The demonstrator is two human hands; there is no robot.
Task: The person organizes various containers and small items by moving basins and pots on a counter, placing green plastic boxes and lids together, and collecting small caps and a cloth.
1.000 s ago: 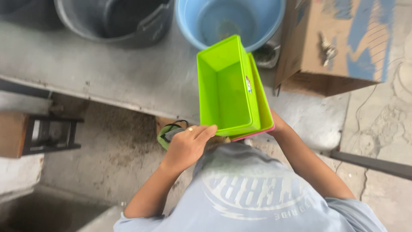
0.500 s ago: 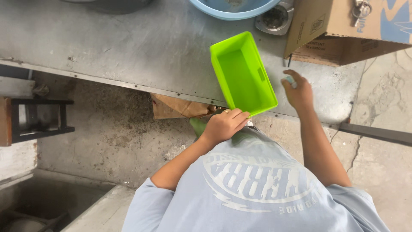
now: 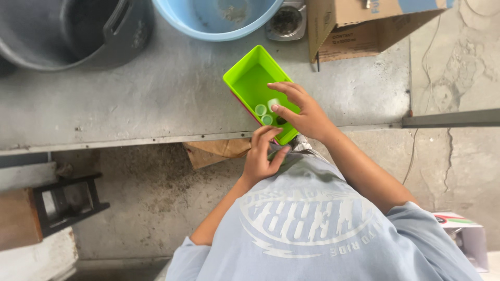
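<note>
**Hands at a green tray on a concrete ledge**

Head view. Much is cut off: the grey tub (image 3: 67, 28) at far left, the blue basin (image 3: 216, 18) beside it and the cardboard box (image 3: 364, 23) at far right all run past the top edge. The person's own shirt (image 3: 312, 224) fills the near middle and covers the near end of the bright green plastic tray (image 3: 250, 86). A thin pink edge peeks from under the tray's left side; what it belongs to cannot be made out.

The tray sits at an angle on the rough grey concrete ledge (image 3: 130, 99), its near corner right at the ledge's front edge. Open concrete lies to its left and right; the basin and a small metal cup (image 3: 285, 21) stand just beyond its far end.

The right hand (image 3: 304, 112) reaches over the tray's right wall, fingers spread and slightly curled, thumb and forefinger loosely pinching one small pale green cap (image 3: 273, 104). Two more caps (image 3: 263, 114) lie on the smooth tray floor just left of it. The left hand (image 3: 263, 156) is at the tray's near corner, fingers bent and apart; whether it grips anything cannot be told.
</note>
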